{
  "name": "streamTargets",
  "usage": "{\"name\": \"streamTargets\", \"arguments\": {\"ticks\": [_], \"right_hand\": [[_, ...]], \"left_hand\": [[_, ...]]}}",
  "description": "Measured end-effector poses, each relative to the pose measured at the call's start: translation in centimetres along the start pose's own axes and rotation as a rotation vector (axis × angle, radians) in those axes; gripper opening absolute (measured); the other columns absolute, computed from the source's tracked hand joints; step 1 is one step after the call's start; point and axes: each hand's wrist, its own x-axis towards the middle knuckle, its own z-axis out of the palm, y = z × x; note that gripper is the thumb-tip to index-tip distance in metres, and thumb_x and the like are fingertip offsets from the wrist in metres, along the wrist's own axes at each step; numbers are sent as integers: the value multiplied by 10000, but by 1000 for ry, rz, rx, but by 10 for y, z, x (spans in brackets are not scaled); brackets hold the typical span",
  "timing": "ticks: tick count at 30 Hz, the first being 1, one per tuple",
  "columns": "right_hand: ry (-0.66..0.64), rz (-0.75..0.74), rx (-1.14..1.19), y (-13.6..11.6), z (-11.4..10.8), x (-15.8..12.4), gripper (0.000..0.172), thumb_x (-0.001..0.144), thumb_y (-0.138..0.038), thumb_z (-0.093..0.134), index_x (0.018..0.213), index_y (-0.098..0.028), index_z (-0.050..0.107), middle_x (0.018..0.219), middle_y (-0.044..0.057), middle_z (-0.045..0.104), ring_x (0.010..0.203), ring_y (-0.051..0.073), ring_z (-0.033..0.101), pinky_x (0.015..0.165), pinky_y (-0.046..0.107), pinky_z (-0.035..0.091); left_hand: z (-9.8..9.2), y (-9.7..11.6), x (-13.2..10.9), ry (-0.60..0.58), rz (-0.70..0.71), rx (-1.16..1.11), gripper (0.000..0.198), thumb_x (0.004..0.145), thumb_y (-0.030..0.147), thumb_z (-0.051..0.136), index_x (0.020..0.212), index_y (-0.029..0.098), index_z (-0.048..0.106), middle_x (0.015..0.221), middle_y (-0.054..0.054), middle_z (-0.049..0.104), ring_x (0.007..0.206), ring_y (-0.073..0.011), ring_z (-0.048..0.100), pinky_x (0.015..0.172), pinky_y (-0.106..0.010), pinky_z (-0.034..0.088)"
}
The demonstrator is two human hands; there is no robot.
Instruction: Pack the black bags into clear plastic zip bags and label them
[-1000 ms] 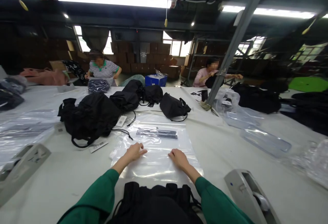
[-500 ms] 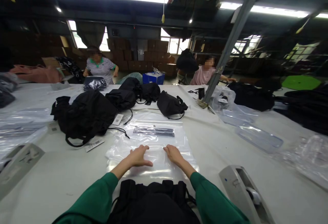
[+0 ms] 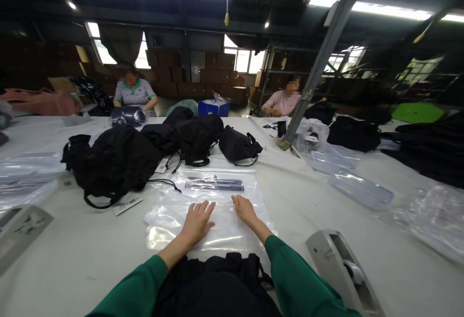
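Observation:
A stack of clear plastic bags (image 3: 210, 237) with a dark printed block lies flat on the white table before me. My left hand (image 3: 196, 219) rests palm down on the stack, fingers spread and thumb apart. To its right, my right hand (image 3: 245, 209) has its fingertips pinched together at the top bag's film; the fold between them is too fine to make out. Against the table's near edge, between my green sleeves, sits a black fabric bag (image 3: 217, 288). Several black drawstring bags (image 3: 119, 165) lie beyond the stack, some with white tags (image 3: 127, 206).
Grey tape dispensers stand at right (image 3: 342, 268) and left (image 3: 21, 235). A slanted metal post (image 3: 319, 70) rises beyond the table's middle. Clear plastic pieces (image 3: 360, 190) lie at the right. Two co-workers, in a striped shirt (image 3: 134, 95) and in pink (image 3: 282, 102), are across the table.
My left hand has turned flatter, its fingers spreading upward on the bags. Another black bag, in the air before, now lies among the others. The view has shifted slightly.

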Motion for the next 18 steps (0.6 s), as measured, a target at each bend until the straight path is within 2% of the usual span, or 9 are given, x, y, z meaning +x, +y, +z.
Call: {"name": "streamTargets", "arguments": {"ticks": [2, 4, 6, 9, 12, 13, 16, 18], "right_hand": [[29, -22, 3, 1, -1, 0, 284, 970, -410, 512, 992, -147, 618, 911, 28, 650, 789, 158, 627, 763, 354, 517], [62, -59, 5, 2, -4, -4, 300, 999, -385, 447, 936, -147, 619, 828, 20, 645, 727, 152, 616, 725, 328, 500], [105, -121, 8, 1, -10, -11, 351, 1024, -354, 353, 901, -162, 620, 800, 35, 648, 740, 170, 616, 726, 319, 475], [180, -259, 7, -6, -19, -30, 324, 973, -442, 442, 1057, -180, 614, 1027, 102, 660, 981, 239, 595, 846, 358, 439], [215, -369, -19, -17, -21, -51, 600, 791, -515, 692, 1261, -175, 538, 1259, 154, 578, 1158, 318, 501, 963, 433, 374], [219, -383, -31, -21, -19, -55, 597, 775, -481, 718, 1257, -174, 546, 1257, 159, 579, 1153, 328, 501, 968, 445, 365], [236, -367, -56, -31, -12, -61, 384, 834, -324, 673, 1184, -183, 601, 1184, 150, 617, 1082, 309, 537, 946, 440, 366], [247, -336, -56, -30, -8, -57, 384, 838, -252, 657, 1212, -198, 589, 1185, 140, 616, 1063, 294, 543, 929, 421, 368]], "left_hand": [[6, -2, 5, -4, -22, 11, 261, 940, 232, 471, 1171, 192, 586, 1186, -128, 602, 1117, -271, 540, 986, -448, 380], [10, -6, 8, -6, -45, 13, 209, 966, 230, 442, 1025, 158, 628, 1005, -87, 645, 996, -226, 592, 914, -424, 441], [10, -12, 10, 1, -67, 0, 208, 960, 303, 491, 983, 145, 625, 947, -51, 645, 920, -193, 610, 866, -407, 476], [5, -21, 11, 21, -94, -43, 254, 956, 367, 498, 941, 146, 621, 896, -32, 646, 840, -167, 615, 805, -365, 489], [-1, -26, 15, 46, -111, -99, 314, 950, 426, 484, 857, 154, 611, 804, -18, 637, 771, -162, 605, 743, -322, 457], [-3, -26, 17, 56, -117, -118, 339, 942, 453, 485, 819, 161, 603, 766, -16, 630, 747, -166, 600, 714, -306, 437], [-6, -23, 24, 96, -134, -182, 401, 926, 509, 478, 709, 184, 566, 675, -23, 605, 696, -185, 588, 641, -277, 362], [-8, -23, 25, 118, -133, -242, 383, 892, 517, 533, 686, 194, 549, 662, -22, 595, 696, -190, 581, 626, -272, 333]]}}
